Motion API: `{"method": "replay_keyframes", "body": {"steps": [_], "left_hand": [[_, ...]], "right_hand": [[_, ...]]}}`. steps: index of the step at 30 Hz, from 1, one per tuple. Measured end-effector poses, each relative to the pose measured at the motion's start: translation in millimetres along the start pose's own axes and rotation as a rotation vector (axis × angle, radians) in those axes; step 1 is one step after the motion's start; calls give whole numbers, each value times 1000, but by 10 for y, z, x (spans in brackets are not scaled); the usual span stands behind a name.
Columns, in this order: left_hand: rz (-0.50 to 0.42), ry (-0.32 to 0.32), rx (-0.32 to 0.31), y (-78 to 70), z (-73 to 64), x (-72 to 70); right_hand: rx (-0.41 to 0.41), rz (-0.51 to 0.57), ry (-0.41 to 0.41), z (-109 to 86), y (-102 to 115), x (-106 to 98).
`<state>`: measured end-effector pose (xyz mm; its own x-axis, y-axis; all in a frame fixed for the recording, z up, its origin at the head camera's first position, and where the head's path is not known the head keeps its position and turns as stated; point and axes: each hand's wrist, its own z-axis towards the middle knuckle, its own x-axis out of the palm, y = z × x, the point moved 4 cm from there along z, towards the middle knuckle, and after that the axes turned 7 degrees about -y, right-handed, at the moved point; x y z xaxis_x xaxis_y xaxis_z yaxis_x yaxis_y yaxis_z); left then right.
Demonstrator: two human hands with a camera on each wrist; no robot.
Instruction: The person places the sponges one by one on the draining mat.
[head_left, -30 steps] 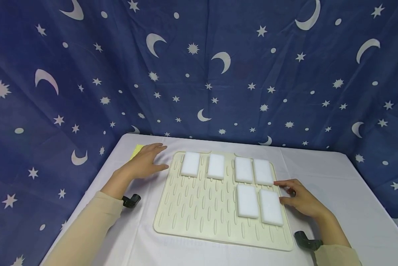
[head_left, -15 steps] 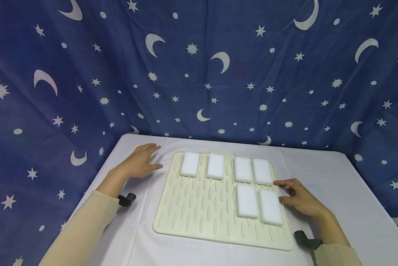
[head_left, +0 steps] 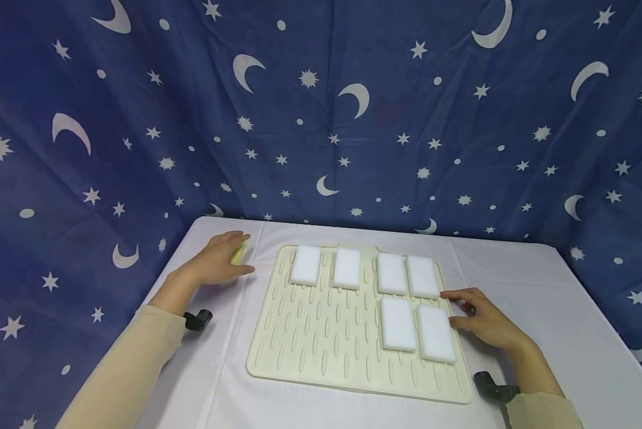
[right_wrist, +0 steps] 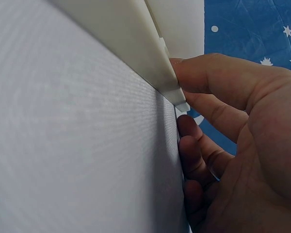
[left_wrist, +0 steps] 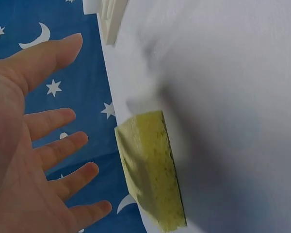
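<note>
On the left of the table, my left hand (head_left: 214,260) hovers with its fingers spread, holding nothing. Just beyond its palm stands a yellow sponge (left_wrist: 155,170), mostly hidden by the hand in the head view. A cream mat with raised oval ridges (head_left: 305,357) lies in the middle. On it several white foam blocks sit in two rows, among them a far-left block (head_left: 306,265) and a near-right block (head_left: 436,333). My right hand (head_left: 484,319) rests at the mat's right edge, thumb and forefinger right at the rim, other fingers loosely bent on the cloth.
A white cloth (head_left: 514,280) covers the table. Behind and to the left hangs a blue curtain (head_left: 278,107) with moons and stars. Dark wrist cameras, such as the right one (head_left: 495,390), sit low on both wrists.
My left hand has drawn away to the left from the mat, over the yellow sponge, which now shows between thumb and fingers. The right hand and the white blocks have stayed in place.
</note>
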<state>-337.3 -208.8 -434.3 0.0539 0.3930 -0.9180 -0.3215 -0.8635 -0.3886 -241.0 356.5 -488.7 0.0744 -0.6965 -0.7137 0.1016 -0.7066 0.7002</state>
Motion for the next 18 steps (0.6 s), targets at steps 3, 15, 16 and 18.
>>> {"method": "replay_keyframes", "body": {"steps": [3, 15, 16, 18], "left_hand": [[5, 6, -10, 44, -1, -5], [20, 48, -48, 149, -4, -19], [21, 51, -47, 155, -3, -22], [23, 61, -48, 174, 1, -24]], "right_hand": [[5, 6, 0, 4, -4, -4], [5, 4, -4, 8, -39, 5], [6, 3, -5, 9, -43, 7], [1, 1, -6, 10, -44, 8]]}}
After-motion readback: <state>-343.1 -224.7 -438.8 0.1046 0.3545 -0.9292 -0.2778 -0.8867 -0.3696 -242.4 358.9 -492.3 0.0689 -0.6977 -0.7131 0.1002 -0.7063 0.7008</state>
